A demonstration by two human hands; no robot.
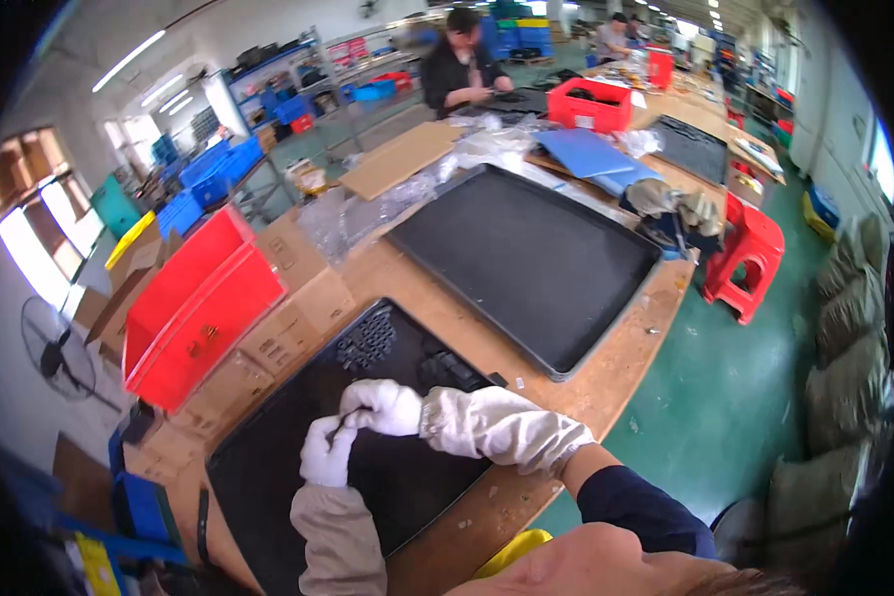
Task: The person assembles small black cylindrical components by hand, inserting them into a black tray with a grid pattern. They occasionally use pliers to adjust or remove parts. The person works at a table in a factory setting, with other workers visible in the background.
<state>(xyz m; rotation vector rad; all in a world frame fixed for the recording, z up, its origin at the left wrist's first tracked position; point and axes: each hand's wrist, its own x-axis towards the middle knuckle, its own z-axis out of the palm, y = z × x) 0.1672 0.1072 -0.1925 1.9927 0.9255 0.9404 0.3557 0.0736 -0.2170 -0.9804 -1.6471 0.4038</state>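
Observation:
Both my hands wear white gloves and meet over a black tray [268,467] at the near end of the wooden table. My left hand [325,452] and my right hand [382,405] pinch the same small dark part [345,421] between their fingertips. A group of small dark parts [367,343] lies on the tray's far side, with a darker lump [450,371] beside it. White sleeve covers run up both forearms.
A large empty black tray [526,260] lies further along the table. Red crates [194,313] and cardboard boxes [298,323] stand to the left. A red stool [748,253] sits on the green floor at right. A person in dark clothes [460,70] works at the far end.

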